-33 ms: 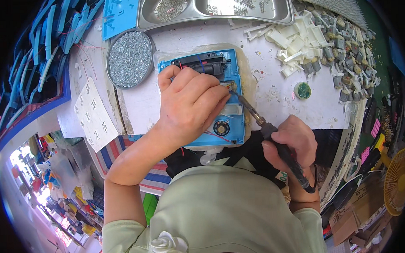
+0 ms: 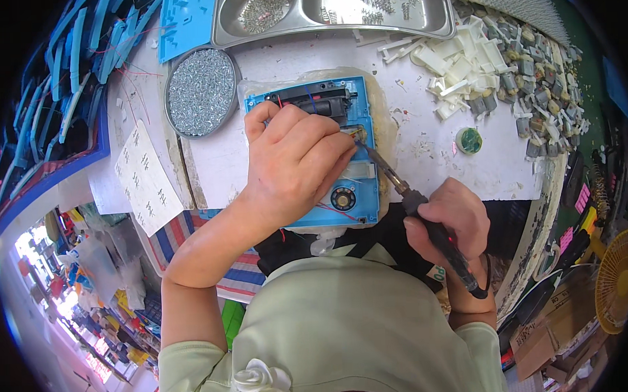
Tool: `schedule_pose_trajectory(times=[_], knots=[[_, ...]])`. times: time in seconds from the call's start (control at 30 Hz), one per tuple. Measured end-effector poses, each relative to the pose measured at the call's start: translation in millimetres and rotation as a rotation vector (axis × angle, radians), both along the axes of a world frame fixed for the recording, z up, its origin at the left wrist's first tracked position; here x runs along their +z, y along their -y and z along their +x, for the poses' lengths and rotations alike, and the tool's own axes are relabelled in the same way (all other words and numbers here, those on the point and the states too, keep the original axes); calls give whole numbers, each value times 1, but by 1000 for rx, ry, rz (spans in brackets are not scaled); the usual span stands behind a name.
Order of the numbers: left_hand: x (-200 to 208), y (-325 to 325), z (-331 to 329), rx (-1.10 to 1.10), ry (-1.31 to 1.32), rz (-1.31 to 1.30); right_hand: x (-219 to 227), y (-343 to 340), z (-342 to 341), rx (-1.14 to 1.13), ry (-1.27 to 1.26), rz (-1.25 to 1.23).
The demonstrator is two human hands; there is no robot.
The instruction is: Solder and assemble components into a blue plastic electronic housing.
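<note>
Off to the left of our left hand (image 2: 295,158) sits a round tin of small screws (image 2: 201,91), well clear of the work. That hand lies curled over the blue plastic housing (image 2: 363,187), fingers bent and pressing on wires near the black motor block (image 2: 315,101) at the housing's far end — whether the fingertips pinch a wire we cannot tell. Just right of it, our right hand (image 2: 446,222) is closed around the soldering iron (image 2: 414,203), whose tip meets the housing beside the left fingers. We judge the joint wants a steady left hand and a brief touch of the tip — fingers kept off the hot metal. Beyond the right hand lie white plastic parts (image 2: 455,70).
</note>
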State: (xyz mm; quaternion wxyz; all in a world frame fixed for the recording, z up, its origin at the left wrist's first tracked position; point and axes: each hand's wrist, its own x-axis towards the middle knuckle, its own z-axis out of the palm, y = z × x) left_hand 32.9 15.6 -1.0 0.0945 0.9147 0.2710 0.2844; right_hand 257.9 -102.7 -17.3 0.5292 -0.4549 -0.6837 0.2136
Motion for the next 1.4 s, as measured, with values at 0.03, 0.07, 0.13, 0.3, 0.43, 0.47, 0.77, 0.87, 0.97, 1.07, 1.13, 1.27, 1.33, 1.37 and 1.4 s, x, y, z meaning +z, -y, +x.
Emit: schedule_pose_trajectory(times=[0.03, 0.07, 0.13, 0.3, 0.43, 0.47, 0.77, 0.87, 0.97, 1.07, 1.13, 1.27, 1.33, 1.37, 1.4], knots=[[0, 0, 0, -1, 2, 0, 0, -1, 0, 4, 17, -5], [0, 0, 0, -1, 5, 1, -1, -1, 0, 9, 34, -10], [0, 0, 0, -1, 6, 1, -2, 0, 0, -6, 8, 8], [1, 0, 0, 2, -9, 1, -1, 1, 1, -8, -5, 13], [2, 0, 0, 1, -7, -3, 1, 0, 0, -19, -17, 12], [2, 0, 0, 2, -5, -3, 1, 0, 1, -20, -27, 13], [5, 1, -2, -6, -12, -17, 2, 3, 12, -66, -42, -1], [19, 5, -10, 38, -23, -26, 4, 4, 14, -86, -59, 4], [24, 3, -34, 126, -71, 7, 5, 2, 17, -100, -64, 17], [26, 4, -48, 256, -142, 22, 5, 0, 19, -115, -80, 32], [30, 3, -54, 247, -184, 6, 7, -3, 18, -117, -97, 26], [27, 1, -55, 206, -92, -116, 12, -8, 15, -123, -134, 72], [28, 0, -54, 161, -1, -226, 15, -9, 15, -129, -140, 92], [29, 2, -53, 130, 48, -298, 15, -8, 15, -132, -141, 98], [30, 3, -51, 97, 96, -368, 16, -7, 15, -145, -147, 88]])
